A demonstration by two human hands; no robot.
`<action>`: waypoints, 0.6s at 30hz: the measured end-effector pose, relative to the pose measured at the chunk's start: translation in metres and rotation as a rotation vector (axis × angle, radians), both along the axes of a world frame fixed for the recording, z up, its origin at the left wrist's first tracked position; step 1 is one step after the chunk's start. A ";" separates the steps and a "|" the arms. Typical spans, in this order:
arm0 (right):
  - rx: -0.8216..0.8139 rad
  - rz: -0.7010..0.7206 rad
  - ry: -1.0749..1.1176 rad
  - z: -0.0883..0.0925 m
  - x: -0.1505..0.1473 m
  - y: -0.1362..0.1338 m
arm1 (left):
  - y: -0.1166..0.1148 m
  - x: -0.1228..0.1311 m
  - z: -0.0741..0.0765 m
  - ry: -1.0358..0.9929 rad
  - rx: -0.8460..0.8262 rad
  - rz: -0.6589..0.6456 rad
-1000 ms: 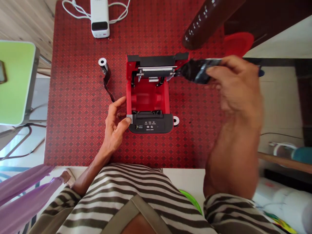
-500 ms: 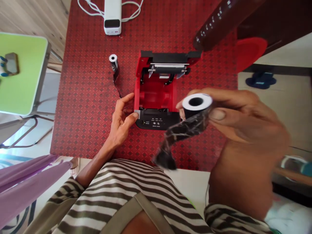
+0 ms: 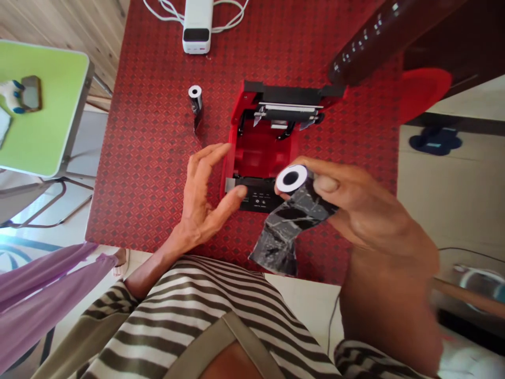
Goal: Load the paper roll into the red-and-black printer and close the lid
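Currently, a small roll [image 3: 301, 197] is held in the air above the right front part of the red printer [image 3: 263, 150], between the thumb and fingers of the right hand [image 3: 366, 216]. Those fingers pinch it from both sides, the thumb on the side nearer the person. Its white end, with a round dark hole, points up and a little toward the printer's left; the long axis slopes from that end down and toward the printer's right, into the grasp. From the roll a loose dark strip [image 3: 278, 245] hangs toward the person, in front of the printer.

The printer's red hollow lies beyond the roll and to its left, under a raised lid [image 3: 290, 96]. The right hand is plainly nearer to the roll. The left hand [image 3: 201, 210] is at the printer's front left corner, its fingers spread, the thumb over the black front panel [image 3: 256, 199]; whether it touches the printer, I cannot tell.

Left of the printer, apart from it on the red tabletop [image 3: 150, 158], stands another roll [image 3: 197, 106]. Farther back lies a white power bank [image 3: 197, 23].
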State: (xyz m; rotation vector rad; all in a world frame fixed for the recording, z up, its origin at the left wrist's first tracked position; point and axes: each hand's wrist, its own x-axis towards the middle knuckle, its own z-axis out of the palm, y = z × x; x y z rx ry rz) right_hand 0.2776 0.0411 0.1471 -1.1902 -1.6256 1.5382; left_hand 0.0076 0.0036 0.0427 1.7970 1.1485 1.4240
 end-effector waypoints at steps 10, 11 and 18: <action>-0.017 0.143 -0.098 0.016 0.004 -0.002 | 0.003 0.008 0.044 0.032 -0.008 -0.191; 0.020 0.113 -0.119 0.015 0.006 -0.004 | 0.003 0.007 0.043 0.029 -0.037 -0.182; 0.258 0.111 -0.294 0.016 0.014 -0.006 | -0.002 0.007 0.036 0.031 -0.043 -0.154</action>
